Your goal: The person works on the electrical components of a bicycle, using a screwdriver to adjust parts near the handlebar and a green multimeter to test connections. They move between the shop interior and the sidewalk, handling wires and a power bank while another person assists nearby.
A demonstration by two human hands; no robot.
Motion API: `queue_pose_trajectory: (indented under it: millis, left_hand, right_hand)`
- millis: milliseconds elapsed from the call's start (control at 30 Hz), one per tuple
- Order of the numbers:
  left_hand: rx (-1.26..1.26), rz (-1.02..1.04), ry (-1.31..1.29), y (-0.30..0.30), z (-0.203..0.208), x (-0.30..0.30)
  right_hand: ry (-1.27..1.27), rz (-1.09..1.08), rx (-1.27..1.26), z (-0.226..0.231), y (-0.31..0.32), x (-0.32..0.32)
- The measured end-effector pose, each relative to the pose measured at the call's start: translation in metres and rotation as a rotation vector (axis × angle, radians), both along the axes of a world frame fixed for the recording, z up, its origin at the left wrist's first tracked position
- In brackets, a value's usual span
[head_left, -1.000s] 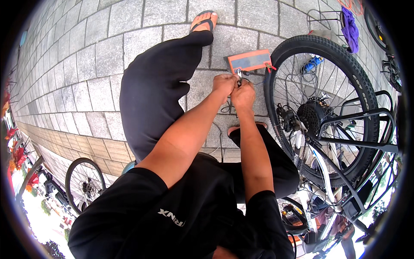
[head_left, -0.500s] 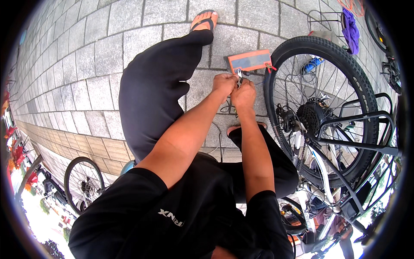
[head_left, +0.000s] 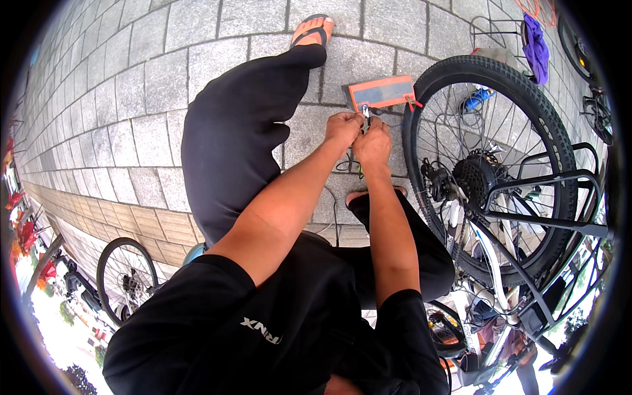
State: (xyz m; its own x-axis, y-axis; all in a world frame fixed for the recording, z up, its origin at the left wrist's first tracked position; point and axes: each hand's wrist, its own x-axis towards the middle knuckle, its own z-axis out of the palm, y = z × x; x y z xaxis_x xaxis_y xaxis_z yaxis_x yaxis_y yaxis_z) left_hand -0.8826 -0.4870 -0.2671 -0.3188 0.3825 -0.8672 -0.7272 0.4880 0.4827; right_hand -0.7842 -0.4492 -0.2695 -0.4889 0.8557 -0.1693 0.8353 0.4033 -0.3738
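Hands, left hand (head_left: 342, 126) and right hand (head_left: 372, 143) pinched in closed grip on small metal part (head_left: 366, 113), orange case (head_left: 382, 93) beyond, bicycle wheel (head_left: 490, 164) beside

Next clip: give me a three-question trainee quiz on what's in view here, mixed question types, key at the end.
1. True or false: the left hand and right hand are close together over the paving.
2. What lies on the ground just beyond the hands? A) orange-edged flat case B) helmet C) bucket
3. The bicycle rear wheel stands on the person's ____ side.

Key:
1. True.
2. A, the orange-edged flat case.
3. Right; the bicycle rear wheel stands there.
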Motion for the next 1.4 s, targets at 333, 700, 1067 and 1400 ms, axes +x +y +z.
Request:
queue_pose_trajectory:
  millis: [333, 700, 1067, 1400]
  left_hand:
    - [-0.186, 0.057, -0.060, -0.020, -0.022, 0.000]
    - [-0.208, -0.835, 0.446, -0.080, -0.075, 0.023]
    - [-0.037, -1.069, 0.666, -0.080, -0.046, 0.034]
    - [0.492, -1.215, 0.866, -0.089, 0.076, 0.073]
  right_hand:
    - [0.068, -0.354, -0.151, -0.019, -0.048, 0.073]
    - [-0.188, -0.632, -0.442, -0.142, -0.049, 0.141]
    - [0.089, -0.497, -0.424, -0.093, -0.049, 0.135]
    - [0.939, -0.353, -0.279, 0.132, -0.076, 0.139]
